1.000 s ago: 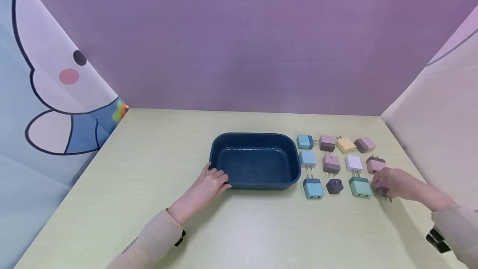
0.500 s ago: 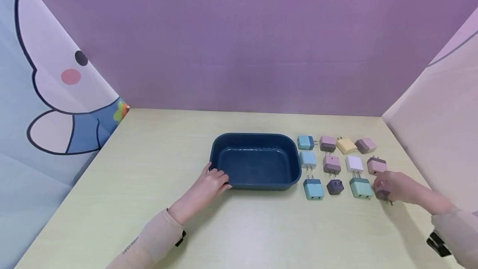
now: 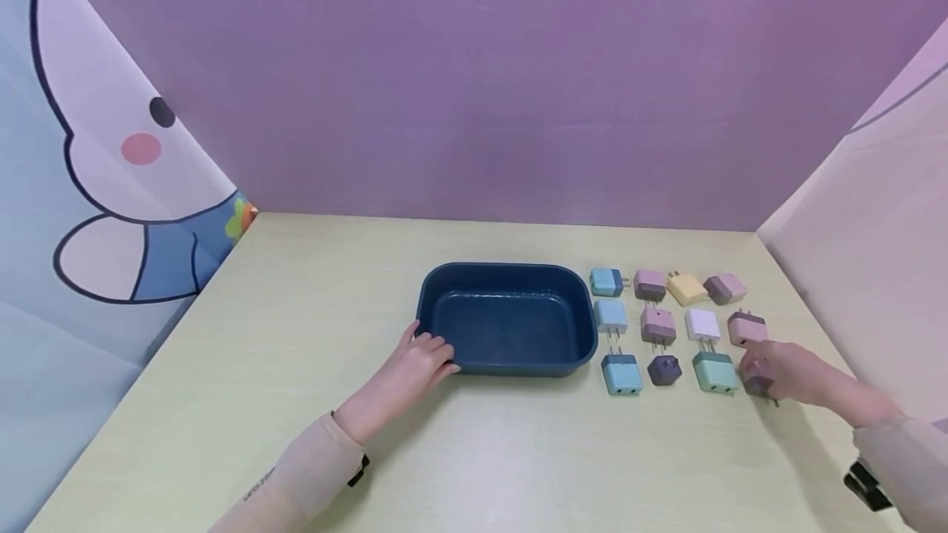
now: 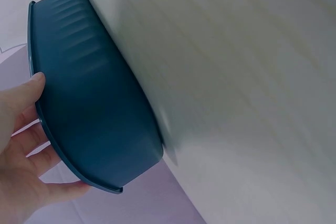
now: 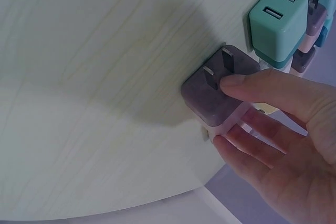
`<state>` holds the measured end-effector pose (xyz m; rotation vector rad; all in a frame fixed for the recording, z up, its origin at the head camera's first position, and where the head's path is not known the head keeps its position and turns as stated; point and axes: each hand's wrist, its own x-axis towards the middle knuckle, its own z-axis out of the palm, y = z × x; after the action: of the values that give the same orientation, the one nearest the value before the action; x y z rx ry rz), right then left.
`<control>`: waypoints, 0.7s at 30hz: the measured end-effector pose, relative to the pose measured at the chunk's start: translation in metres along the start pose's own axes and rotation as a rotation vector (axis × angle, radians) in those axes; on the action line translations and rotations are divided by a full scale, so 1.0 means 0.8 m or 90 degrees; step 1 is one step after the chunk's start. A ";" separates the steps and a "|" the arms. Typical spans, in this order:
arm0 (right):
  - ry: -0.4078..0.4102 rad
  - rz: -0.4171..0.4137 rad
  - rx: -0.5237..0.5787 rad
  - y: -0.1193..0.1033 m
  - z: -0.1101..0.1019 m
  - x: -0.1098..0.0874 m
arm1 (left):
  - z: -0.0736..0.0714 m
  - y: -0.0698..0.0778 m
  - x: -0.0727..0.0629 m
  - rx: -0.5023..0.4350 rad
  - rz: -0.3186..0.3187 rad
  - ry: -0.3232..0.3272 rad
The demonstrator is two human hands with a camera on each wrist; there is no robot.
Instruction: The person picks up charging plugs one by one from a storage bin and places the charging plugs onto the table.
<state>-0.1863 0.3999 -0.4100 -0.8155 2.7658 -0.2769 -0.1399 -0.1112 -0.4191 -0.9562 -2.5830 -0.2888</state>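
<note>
My left hand (image 3: 420,364) holds the near left corner of a dark blue plastic basin (image 3: 507,370). In the left wrist view, the thumb lies outside the basin's wall (image 4: 94,93) while the other fingers reach over the rim. At the right, my right hand (image 3: 788,368) pinches a pink and dark purple charger plug (image 5: 218,87) at the near right of a group. Its two prongs show in the right wrist view, the thumb beside them and the fingers against the opposite side. Close by are a mint green charger plug (image 3: 715,373) and another pink one (image 3: 746,328).
Several more charger plugs lie in rows right of the basin, among them a blue one (image 3: 621,374), a dark purple one (image 3: 664,369), a white one (image 3: 702,325) and a yellow one (image 3: 685,288). A purple backdrop (image 3: 504,105) borders the pale table (image 3: 474,451).
My right hand has shifted very slightly over the plug it pinches, which stays in its place. The left hand and the basin have not moved.
</note>
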 end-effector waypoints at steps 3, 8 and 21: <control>0.004 -0.014 0.003 0.003 0.002 -0.001 | 0.000 0.000 0.001 -0.001 0.001 0.001; 0.016 -0.035 0.009 0.004 0.003 -0.002 | -0.001 0.001 0.002 0.004 0.003 -0.004; -0.003 0.005 0.003 -0.004 -0.006 -0.002 | 0.002 0.000 0.001 0.007 0.005 0.010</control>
<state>-0.1846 0.3989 -0.4041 -0.8028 2.7614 -0.2801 -0.1408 -0.1104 -0.4204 -0.9549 -2.5632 -0.2782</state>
